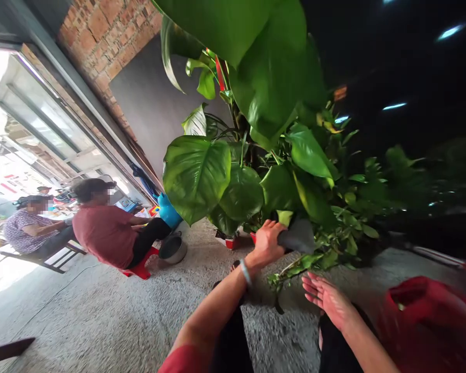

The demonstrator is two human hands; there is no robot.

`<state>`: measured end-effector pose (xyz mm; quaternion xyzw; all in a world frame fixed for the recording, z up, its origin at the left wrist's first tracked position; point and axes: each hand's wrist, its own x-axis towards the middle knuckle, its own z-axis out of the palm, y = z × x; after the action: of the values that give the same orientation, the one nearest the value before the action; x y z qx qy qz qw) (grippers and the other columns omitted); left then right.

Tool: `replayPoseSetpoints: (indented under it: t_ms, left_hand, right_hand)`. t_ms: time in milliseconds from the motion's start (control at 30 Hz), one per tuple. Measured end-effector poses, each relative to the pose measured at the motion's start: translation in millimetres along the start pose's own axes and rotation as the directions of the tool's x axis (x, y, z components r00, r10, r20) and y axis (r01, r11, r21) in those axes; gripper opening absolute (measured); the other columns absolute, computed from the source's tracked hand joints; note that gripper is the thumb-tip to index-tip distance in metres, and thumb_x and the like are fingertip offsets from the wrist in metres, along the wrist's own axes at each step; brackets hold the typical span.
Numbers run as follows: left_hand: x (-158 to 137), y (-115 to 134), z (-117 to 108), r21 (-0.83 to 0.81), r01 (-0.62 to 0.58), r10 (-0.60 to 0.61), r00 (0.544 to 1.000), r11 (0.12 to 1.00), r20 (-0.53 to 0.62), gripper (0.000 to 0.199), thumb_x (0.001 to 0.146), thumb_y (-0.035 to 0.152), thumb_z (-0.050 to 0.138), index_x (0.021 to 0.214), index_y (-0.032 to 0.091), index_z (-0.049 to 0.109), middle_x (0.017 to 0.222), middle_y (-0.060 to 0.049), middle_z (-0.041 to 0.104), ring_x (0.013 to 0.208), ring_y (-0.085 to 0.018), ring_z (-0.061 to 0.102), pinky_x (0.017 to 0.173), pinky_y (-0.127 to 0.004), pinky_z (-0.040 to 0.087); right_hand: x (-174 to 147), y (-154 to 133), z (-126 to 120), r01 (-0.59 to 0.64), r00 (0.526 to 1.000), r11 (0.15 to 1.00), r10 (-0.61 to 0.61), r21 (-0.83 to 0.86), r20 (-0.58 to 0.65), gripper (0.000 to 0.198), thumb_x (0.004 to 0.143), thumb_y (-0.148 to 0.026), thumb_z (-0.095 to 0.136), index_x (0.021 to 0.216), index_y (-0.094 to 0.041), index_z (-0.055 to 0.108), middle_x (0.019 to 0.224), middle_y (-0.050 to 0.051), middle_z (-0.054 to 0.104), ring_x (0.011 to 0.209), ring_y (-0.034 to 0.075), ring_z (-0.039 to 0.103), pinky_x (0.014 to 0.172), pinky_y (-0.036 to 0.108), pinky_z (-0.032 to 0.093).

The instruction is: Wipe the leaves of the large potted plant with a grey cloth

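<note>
My left hand, with a pale band at the wrist, is closed round a dark grey cloth at the base of a large potted plant. A small yellow-green leaf piece shows just above the cloth. To the right and nearer to me, my right hand is held palm up with its fingers stretched out and nothing in it. Leafy stems droop to the concrete floor between and beyond the two hands.
A red bag lies at the right. Two people sit at the left, one on a red stool beside a metal pot. Red-and-white planters stand under the leaves. Smaller plants and a dark glossy surface are behind.
</note>
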<state>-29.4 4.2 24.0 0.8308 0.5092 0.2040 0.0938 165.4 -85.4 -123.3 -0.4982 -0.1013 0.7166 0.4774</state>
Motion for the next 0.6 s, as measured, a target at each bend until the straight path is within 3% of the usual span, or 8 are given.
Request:
replayPoseSetpoints:
  t_ms: [67,133,200,267,333,433,500,600]
  left_hand:
    - [14,14,24,0.097,-0.008,-0.006,0.991,0.995,0.136,0.052,0.066,0.005,0.071,0.118,0.012,0.075,0.116,-0.016,0.074,0.114,-0.032,0.068,0.097,-0.039,0.056]
    - [1,15,40,0.19,-0.017,-0.053,0.934,0.982,0.354,0.047,0.069,0.005,0.071,0.116,0.012,0.075,0.119,-0.018,0.074,0.117,-0.034,0.068,0.093,-0.039,0.057]
    - [-32,6,36,0.24,-0.04,-0.101,0.831,0.97,0.548,0.036,0.072,0.008,0.07,0.107,0.016,0.076,0.113,-0.016,0.076,0.113,-0.034,0.071,0.091,-0.039,0.057]
    - [-63,-4,12,0.252,-0.059,-0.122,0.755,0.966,0.644,0.028,0.074,0.011,0.067,0.099,0.02,0.076,0.104,-0.012,0.078,0.106,-0.031,0.072,0.09,-0.038,0.057]
    - [-76,-6,-20,0.244,-0.06,-0.104,0.789,0.968,0.606,0.028,0.072,0.012,0.067,0.097,0.022,0.075,0.1,-0.009,0.077,0.104,-0.03,0.071,0.088,-0.037,0.056]
    - [-56,13,-38,0.161,-0.11,0.042,0.925,0.981,0.378,0.04,0.068,0.014,0.068,0.107,0.02,0.075,0.104,-0.01,0.075,0.106,-0.03,0.067,0.091,-0.037,0.054]
    - [-31,31,-19,0.101,-0.194,0.159,0.946,0.976,0.283,0.048,0.069,0.013,0.068,0.117,0.018,0.073,0.108,-0.011,0.074,0.109,-0.03,0.066,0.096,-0.039,0.053]
    - [-13,44,31,0.112,-0.273,0.22,0.912,0.955,0.347,0.046,0.076,0.009,0.067,0.121,0.015,0.074,0.116,-0.016,0.074,0.117,-0.033,0.066,0.099,-0.041,0.055]
  right_hand:
    - [-10,-6,-5,0.004,1.0,1.0,-0.004,0.009,0.004,0.026,0.06,-0.026,0.086,0.085,-0.025,0.079,0.092,0.007,0.085,0.082,0.021,0.078,0.07,0.032,0.063]
    - [-19,-7,-16,-0.001,1.0,0.999,0.001,0.034,0.013,0.026,0.059,-0.025,0.088,0.083,-0.025,0.079,0.092,0.007,0.085,0.082,0.022,0.078,0.071,0.033,0.065]
    - [-27,-4,-31,-0.003,1.0,0.998,0.002,0.061,0.02,0.028,0.058,-0.025,0.089,0.084,-0.025,0.079,0.093,0.007,0.085,0.084,0.023,0.079,0.073,0.033,0.065]
    - [-31,0,-45,-0.001,0.999,0.996,-0.002,0.086,0.032,0.032,0.058,-0.025,0.09,0.088,-0.024,0.08,0.097,0.009,0.085,0.087,0.024,0.079,0.075,0.034,0.066]
    - [-29,2,-53,-0.002,0.999,0.993,-0.004,0.121,0.046,0.033,0.061,-0.025,0.088,0.092,-0.023,0.079,0.101,0.01,0.084,0.092,0.025,0.078,0.078,0.037,0.066]
    - [-17,1,-52,-0.008,1.0,0.981,0.008,0.194,0.001,0.03,0.068,-0.025,0.08,0.098,-0.024,0.076,0.106,0.01,0.082,0.106,0.028,0.077,0.092,0.045,0.065]
    - [-7,0,-45,-0.007,0.998,0.974,0.023,0.227,-0.067,0.027,0.076,-0.033,0.076,0.101,-0.026,0.072,0.109,0.01,0.079,0.119,0.03,0.074,0.106,0.051,0.059]
    - [3,0,-40,0.035,0.999,0.982,-0.028,0.185,-0.045,0.033,0.082,-0.054,0.073,0.1,-0.027,0.068,0.11,0.013,0.076,0.134,0.037,0.066,0.116,0.062,0.049]
